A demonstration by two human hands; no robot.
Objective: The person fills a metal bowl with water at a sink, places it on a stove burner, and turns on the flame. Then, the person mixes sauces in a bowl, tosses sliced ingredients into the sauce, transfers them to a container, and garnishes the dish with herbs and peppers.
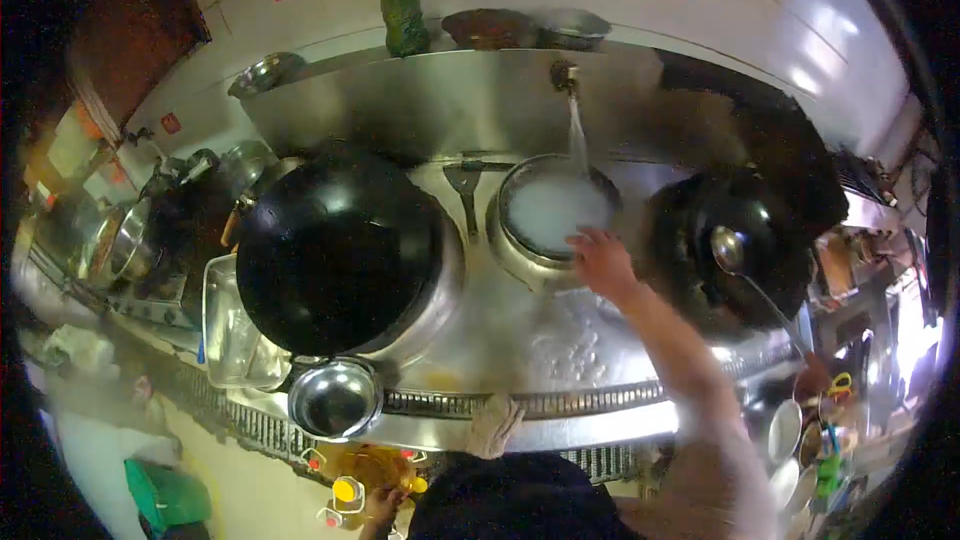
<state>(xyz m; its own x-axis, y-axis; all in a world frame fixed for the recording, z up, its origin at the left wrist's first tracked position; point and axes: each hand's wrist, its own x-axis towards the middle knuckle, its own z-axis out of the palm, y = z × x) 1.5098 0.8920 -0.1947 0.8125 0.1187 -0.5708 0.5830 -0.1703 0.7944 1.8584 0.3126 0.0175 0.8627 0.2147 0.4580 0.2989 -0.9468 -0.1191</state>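
Observation:
My right hand [604, 262] reaches to the near rim of a round metal pot [508, 258], its fingers stretched out and apart over the edge. Cloudy, whitish water [555, 212] fills the pot. From the tap [566, 76] above, a stream runs into it. Low in the view, my left hand [384, 506] hangs beside my dark clothing, close to the oil jugs [365, 465]; its fingers are too dark to make out. To the right of the pot, a ladle [730, 248] rests in a dark wok [765, 215].
A large black wok [340, 250] stands left of the pot, with a spatula [465, 190] between them. Near the front edge are a small metal pan [335, 400], a clear tray [228, 335] and a cloth [495, 426]. A green bottle [403, 15] stands on the back ledge.

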